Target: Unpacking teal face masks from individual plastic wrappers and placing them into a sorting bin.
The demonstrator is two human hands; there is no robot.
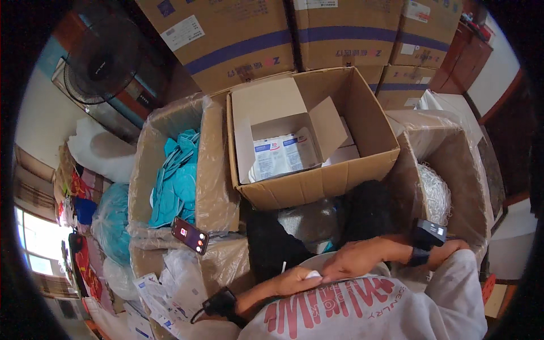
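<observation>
pale shirt, hands (close together)

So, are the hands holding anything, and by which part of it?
It cannot be told for certain: a small white piece shows at the tip of the left hand, beside the right hand; any grip is unclear.

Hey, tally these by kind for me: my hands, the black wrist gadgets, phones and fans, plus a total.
Hands (left hand, right hand): 2
Black wrist gadgets: 2
Phone: 1
Fan: 1
Total: 6
</observation>
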